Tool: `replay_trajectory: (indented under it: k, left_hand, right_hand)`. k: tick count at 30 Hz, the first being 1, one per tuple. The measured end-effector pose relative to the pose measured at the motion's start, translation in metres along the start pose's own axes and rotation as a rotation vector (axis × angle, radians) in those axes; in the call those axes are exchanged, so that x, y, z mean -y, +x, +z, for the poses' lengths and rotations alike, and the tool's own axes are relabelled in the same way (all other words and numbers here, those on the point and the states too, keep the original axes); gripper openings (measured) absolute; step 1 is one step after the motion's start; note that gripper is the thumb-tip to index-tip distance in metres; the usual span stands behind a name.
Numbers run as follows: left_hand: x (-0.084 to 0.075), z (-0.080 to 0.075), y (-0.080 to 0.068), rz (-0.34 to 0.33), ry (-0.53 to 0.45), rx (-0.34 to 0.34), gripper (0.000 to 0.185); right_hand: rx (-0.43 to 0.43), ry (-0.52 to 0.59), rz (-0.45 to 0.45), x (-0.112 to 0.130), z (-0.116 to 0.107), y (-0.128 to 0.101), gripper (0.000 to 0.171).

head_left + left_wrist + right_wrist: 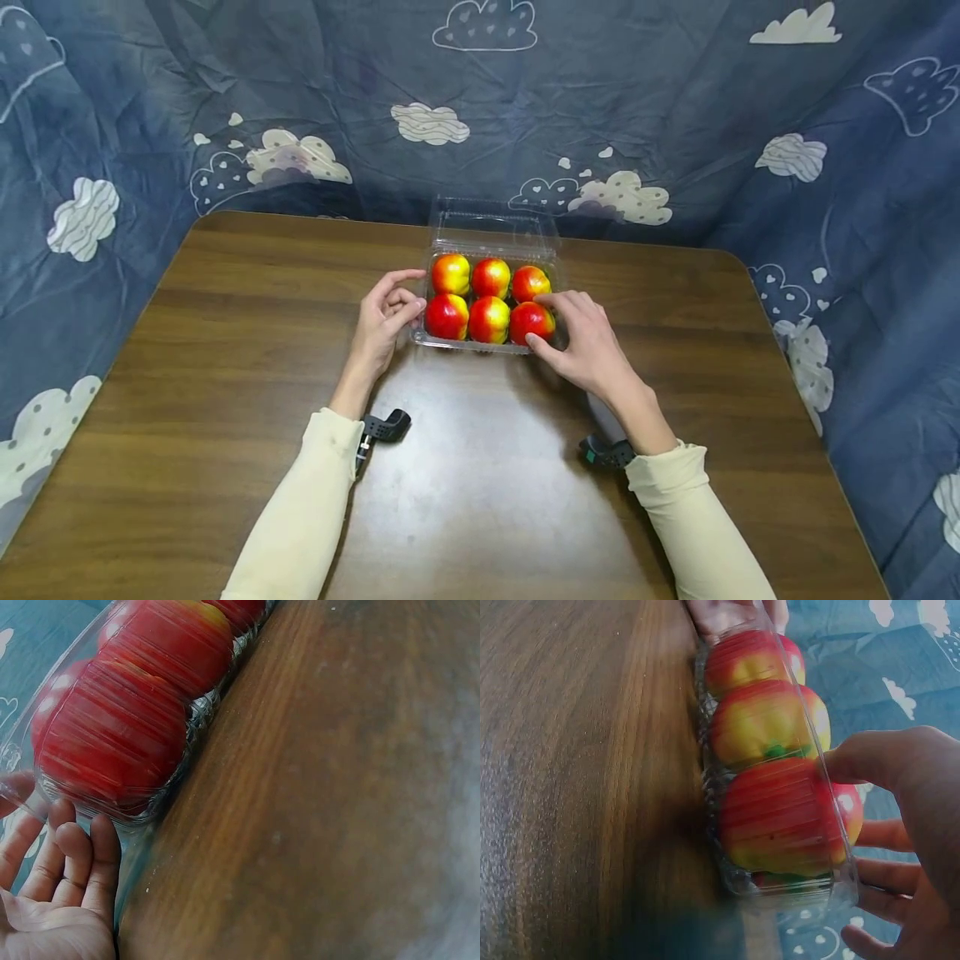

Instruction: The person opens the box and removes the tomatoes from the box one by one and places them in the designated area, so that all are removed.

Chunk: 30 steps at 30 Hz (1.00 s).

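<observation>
Ctr of frame: clear box, lid back, six apples in. L hand, fingers loose, touches its left side; R hand spans front-right apple, can't tell if gripping. Best: brace box w/ L, R gentle.

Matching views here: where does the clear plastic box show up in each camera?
Head: the clear plastic box sits just above centre, its lid raised behind it.
Left wrist: upper left, its near end at the left hand.
Right wrist: around centre, running up to the top edge, its near end by the right hand.
Shared landmark: the left hand, at one end of the box in all three.
</observation>
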<state>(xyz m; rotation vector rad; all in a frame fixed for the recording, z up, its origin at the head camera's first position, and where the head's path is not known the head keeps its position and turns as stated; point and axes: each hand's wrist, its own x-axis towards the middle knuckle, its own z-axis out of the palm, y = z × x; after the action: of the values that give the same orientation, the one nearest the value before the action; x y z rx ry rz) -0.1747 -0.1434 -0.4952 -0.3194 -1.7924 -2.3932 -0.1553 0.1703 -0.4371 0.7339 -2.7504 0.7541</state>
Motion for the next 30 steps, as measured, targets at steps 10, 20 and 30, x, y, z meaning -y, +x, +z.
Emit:
replay_trajectory:
  k: [10,20,30]
  left_hand:
    - [0.003,0.003,-0.001,0.000,0.001,0.009,0.041]
    - [0.001,0.001,-0.002,0.009,0.032,0.006,0.040]
    - [0.001,0.000,-0.002,0.009,0.056,-0.012,0.040]
  right_hand:
    - [-0.062,-0.040,0.063,0.004,0.008,-0.001,0.055]
    - [-0.083,-0.073,0.033,0.008,0.011,-0.001,0.052]
    - [-0.156,0.056,0.099,0.007,0.015,0.002,0.050]
